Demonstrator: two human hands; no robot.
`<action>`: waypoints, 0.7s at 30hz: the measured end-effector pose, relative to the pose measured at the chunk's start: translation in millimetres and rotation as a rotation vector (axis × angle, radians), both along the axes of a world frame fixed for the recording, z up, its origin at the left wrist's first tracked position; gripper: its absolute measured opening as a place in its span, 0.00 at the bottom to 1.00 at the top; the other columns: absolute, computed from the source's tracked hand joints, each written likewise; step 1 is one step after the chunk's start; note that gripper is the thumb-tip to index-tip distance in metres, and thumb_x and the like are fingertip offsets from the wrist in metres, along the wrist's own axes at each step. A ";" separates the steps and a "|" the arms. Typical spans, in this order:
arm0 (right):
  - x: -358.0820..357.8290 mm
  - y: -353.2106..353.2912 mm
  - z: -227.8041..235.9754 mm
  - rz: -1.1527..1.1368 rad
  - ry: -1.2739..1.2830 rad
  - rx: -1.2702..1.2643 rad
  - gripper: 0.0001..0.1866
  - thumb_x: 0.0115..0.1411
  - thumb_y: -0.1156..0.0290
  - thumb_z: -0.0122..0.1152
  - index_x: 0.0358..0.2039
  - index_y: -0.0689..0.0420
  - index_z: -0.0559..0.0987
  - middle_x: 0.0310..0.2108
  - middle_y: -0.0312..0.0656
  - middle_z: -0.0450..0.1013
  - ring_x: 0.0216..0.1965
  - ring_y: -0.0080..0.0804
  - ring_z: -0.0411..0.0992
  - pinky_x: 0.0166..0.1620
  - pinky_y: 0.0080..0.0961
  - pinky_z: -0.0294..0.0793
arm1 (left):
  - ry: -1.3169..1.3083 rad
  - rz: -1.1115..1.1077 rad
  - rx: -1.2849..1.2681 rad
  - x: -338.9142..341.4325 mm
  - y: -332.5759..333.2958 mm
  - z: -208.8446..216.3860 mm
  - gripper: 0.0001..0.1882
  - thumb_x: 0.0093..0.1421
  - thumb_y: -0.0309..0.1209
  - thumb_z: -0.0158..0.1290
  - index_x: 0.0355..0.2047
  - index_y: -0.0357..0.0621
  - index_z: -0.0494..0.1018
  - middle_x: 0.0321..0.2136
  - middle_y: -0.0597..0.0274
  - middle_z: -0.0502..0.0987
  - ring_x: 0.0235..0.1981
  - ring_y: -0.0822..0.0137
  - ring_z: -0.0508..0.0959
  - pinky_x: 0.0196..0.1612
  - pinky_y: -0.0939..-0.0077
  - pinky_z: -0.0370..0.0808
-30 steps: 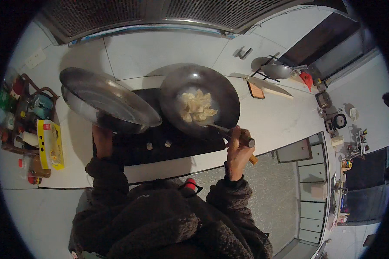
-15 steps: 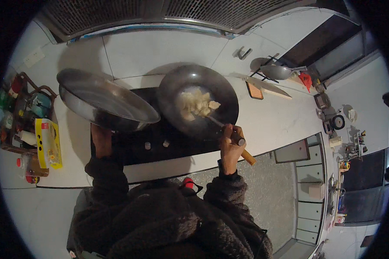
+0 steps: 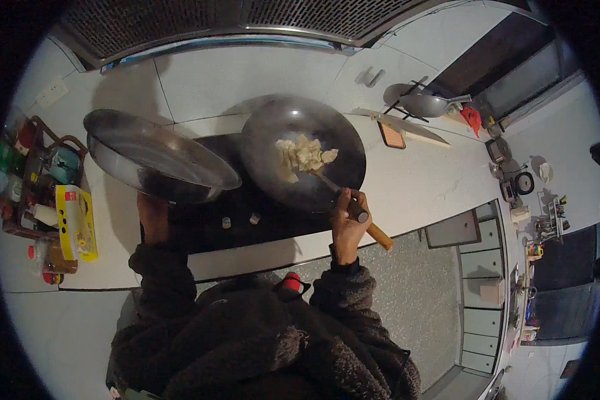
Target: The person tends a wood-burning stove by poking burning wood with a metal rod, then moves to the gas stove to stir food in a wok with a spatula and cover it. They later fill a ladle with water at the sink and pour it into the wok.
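A dark wok (image 3: 260, 157) stands on the black cooktop (image 3: 273, 227), with pale, chunky pieces of food (image 3: 305, 155) in its middle. My right hand (image 3: 349, 230) is closed around the dark handle of a spatula (image 3: 333, 186), whose tip reaches into the food. A light wooden handle (image 3: 380, 237) shows beside and below that hand, seemingly the wok's. On the left, my left hand (image 3: 154, 220) grips a wide, shiny metal pan or lid (image 3: 160, 157), tilted above the cooktop with its hollow side toward the wok. Its fingers are mostly hidden behind the metal.
To the left stand a rack (image 3: 30, 180) of bottles and a yellow package (image 3: 77, 222). Two knobs (image 3: 254, 218) sit at the cooktop's front. Rightward on the counter are a knife (image 3: 413, 130), a small board (image 3: 392, 135) and another pan (image 3: 427, 105). A range hood (image 3: 213, 30) hangs above.
The spatula and my right hand have shifted slightly left, and the food pieces have been moved about in the wok. The metal pan or lid stays nearly in place.
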State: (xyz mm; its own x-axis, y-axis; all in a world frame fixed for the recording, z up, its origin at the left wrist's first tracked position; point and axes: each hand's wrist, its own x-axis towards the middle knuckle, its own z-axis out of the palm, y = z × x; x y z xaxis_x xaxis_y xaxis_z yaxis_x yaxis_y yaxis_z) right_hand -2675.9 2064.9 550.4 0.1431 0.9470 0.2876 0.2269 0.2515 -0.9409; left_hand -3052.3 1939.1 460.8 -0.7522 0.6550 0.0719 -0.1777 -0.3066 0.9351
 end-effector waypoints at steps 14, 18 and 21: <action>0.2 14.0 -21.1 -0.017 -0.187 0.226 0.13 0.61 0.62 0.53 0.30 0.60 0.72 0.18 0.32 0.67 0.16 0.15 0.62 0.17 0.16 0.58 | -0.134 0.023 0.235 10.8 3.3 2.5 0.24 0.55 0.32 0.53 0.51 0.34 0.66 0.47 0.48 0.72 0.47 0.60 0.71 0.47 0.71 0.68; -0.6 12.5 -31.4 -0.098 -0.136 0.024 0.12 0.61 0.64 0.53 0.30 0.61 0.73 0.18 0.32 0.67 0.17 0.16 0.61 0.20 0.14 0.60 | -0.165 0.017 0.177 10.8 5.7 13.0 0.23 0.58 0.33 0.51 0.52 0.34 0.65 0.48 0.49 0.71 0.48 0.61 0.70 0.49 0.71 0.67; -6.2 15.2 -35.3 -0.023 -0.090 0.219 0.12 0.62 0.63 0.53 0.30 0.61 0.72 0.19 0.32 0.67 0.17 0.16 0.62 0.21 0.15 0.62 | -0.118 0.004 0.195 10.5 5.0 13.5 0.24 0.59 0.35 0.50 0.53 0.35 0.64 0.47 0.49 0.71 0.47 0.61 0.70 0.51 0.72 0.65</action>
State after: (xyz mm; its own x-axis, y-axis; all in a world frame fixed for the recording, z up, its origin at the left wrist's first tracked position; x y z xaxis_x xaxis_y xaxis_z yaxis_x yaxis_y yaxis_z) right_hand -2682.1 2080.1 515.1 0.1282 0.8576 0.4981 0.3156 0.4408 -0.8403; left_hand -3041.9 1944.1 474.3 -0.7656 0.6342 0.1079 -0.2810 -0.4806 0.8307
